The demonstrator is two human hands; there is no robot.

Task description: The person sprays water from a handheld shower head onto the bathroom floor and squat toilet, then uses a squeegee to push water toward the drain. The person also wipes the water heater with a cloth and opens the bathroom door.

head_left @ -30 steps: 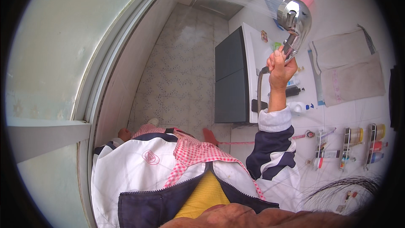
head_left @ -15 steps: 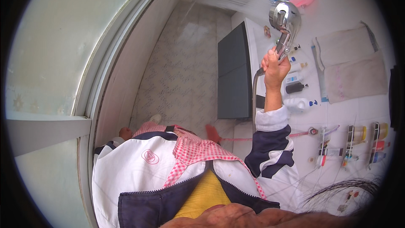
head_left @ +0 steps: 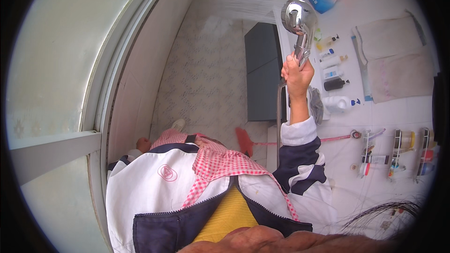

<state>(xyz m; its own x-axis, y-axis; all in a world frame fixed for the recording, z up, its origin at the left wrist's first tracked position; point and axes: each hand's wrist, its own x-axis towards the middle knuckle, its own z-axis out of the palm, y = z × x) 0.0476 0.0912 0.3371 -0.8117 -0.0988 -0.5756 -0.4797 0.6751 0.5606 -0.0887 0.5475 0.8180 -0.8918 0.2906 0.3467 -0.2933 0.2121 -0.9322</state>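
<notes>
My right hand [head_left: 300, 76] is wrapped round the handle of a chrome shower head [head_left: 298, 17], its arm stretched out ahead. Water [head_left: 243, 8] sprays from the head toward the left. A metal hose [head_left: 279, 107] hangs from the handle down beside my sleeve. Low at my left side, close to the wall, only a small part of my left hand [head_left: 143, 144] shows past the jacket. Its fingers are too hidden to read, and nothing can be made out in it.
A dark grey cabinet [head_left: 262, 77] stands right of the tiled floor [head_left: 201, 79]. Several bottles [head_left: 333, 84] line its white top. Towels [head_left: 396, 61] hang on the right wall near wire racks [head_left: 398, 152]. A red long-handled tool [head_left: 244, 141] leans nearby. A frosted door [head_left: 61, 56] is at left.
My right hand and the shower head have shifted slightly left, with the spray still running. The view has tilted a little, showing more of the blue bag at the top.
</notes>
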